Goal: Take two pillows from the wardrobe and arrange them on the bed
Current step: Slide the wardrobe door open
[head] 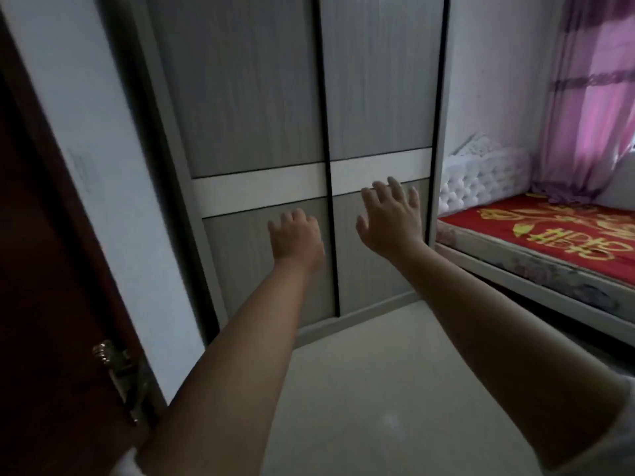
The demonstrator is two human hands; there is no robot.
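A grey wardrobe [247, 97] with two sliding doors and a white band across the middle stands ahead, both doors closed. No pillow is visible. My left hand [296, 237] reaches toward the lower part of the left door, fingers slightly curled and empty. My right hand [390, 221] is raised in front of the right door with fingers spread, holding nothing. I cannot tell whether either hand touches the doors. The bed [536, 242] with a red and gold cover and a white tufted headboard [484, 180] lies to the right of the wardrobe.
A dark wooden door [51, 321] with a metal handle [120, 376] stands at the left. Pale floor [378, 389] stretches between me and the wardrobe. Purple curtains [594, 97] hang behind the bed at the far right.
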